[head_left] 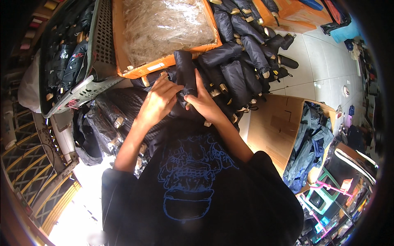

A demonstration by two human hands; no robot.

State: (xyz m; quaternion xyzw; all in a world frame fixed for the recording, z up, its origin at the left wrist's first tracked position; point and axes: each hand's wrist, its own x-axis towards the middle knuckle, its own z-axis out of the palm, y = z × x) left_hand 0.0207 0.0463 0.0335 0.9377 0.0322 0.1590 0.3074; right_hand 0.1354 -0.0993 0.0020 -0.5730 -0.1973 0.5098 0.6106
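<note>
Upright in front of me is a folded black umbrella (184,67) in a dark cloth sleeve, held at its lower end. My left hand (159,98) closes on it from the left with bent fingers. From the other side my right hand (202,101) grips it, thumb along the sleeve and fingers curled underneath. The lower tip between the hands is partly hidden by the fingers. Just beyond and to the right lies a heap of similar black umbrellas (234,80), several showing pale ends.
An orange-edged carton (166,62) with clear plastic film stands ahead. At left, a grey perforated crate (102,45) holds more black umbrellas. A cardboard box (273,127) with dark blue-grey fabric sits at right, near a green stool (324,197). Dark plastic bags (104,119) lie left of me.
</note>
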